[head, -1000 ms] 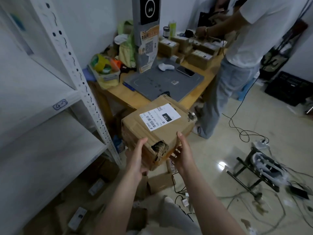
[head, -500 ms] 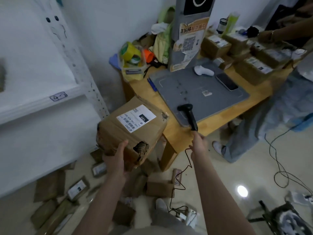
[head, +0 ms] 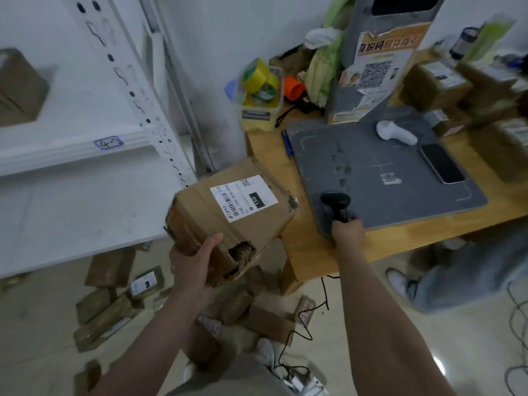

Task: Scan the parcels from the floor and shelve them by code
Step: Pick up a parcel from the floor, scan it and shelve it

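The grip of the left hand (head: 194, 258) is closed on the near bottom corner of a big brown cardboard box (head: 228, 221). The thumb lies flat on the side, and the fingers go under the box where they cannot be seen. The box is up in the air and tilted, between the shelf and the worktop. Its far corner is just beside the worktop edge. A white paper label (head: 244, 197) with a bar code and the number 150 sits on top. The near side has a torn hole with something like rope inside.

The grip of the right hand (head: 347, 231) is closed round the handle of a black hand scanner (head: 335, 205). The scanner's head is over the near corner of a flat grey pad (head: 385, 181). A thin black cord (head: 323, 295) hangs below the hand to the floor.

The pad lies on a light wooden worktop (head: 303, 252). On the pad are a white plastic hand tool (head: 395, 132) and a dark phone (head: 441, 162). A clear tub of tape rolls (head: 261, 90) stands at the back corner.

To the left is a white metal shelf (head: 85, 212) with a small tag (head: 108, 142) marked 4-2. Many small brown parcels (head: 105, 307) lie on the floor below. Another person's legs in grey-blue jeans (head: 471, 275) are at the right.
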Demonstrator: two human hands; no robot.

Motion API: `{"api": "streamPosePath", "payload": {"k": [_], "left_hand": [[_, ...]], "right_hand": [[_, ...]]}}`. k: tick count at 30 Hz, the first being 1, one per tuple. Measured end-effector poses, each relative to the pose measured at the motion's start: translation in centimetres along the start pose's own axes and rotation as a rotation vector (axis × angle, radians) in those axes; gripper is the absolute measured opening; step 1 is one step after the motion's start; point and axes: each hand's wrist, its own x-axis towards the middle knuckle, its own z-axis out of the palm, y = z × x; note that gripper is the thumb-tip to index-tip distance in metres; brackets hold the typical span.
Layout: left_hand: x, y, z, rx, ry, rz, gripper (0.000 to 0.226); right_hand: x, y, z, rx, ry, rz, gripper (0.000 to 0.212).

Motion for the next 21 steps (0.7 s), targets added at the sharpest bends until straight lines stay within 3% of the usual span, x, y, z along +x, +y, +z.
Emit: {"api": "streamPosePath", "payload": {"k": [5, 10, 14, 18, 21], "left_hand": [[0.0, 0.3, 0.0, -0.015, -0.036, 0.006, 0.104], [0.6, 2.0, -1.8, 0.014, -0.043, -0.006, 0.128], [1.2, 3.6, -4.5, 0.016, -0.038, 0.06, 0.129], [2.0, 4.4, -7.5, 0.035, -0.034, 0.073, 0.099], [1.7, 5.4, -9.3, 0.04, -0.103, 0.083, 0.102]], "right_hand": [[-0.7, -0.3, 0.6, 0.023, -0.077, 0.025, 0.038], [-6.4, -1.5, 0.4, 0.359, -0.114, 0.015, 0.022], [-13.3, -2.7, -1.4, 0.454, -0.219, -0.136, 0.026], [-18.1, -4.2, -2.4, 0.373, -0.401, -0.348, 0.034], [-20.5, -5.5, -2.8, 0.268, -0.509, -0.505, 0.033]]}}
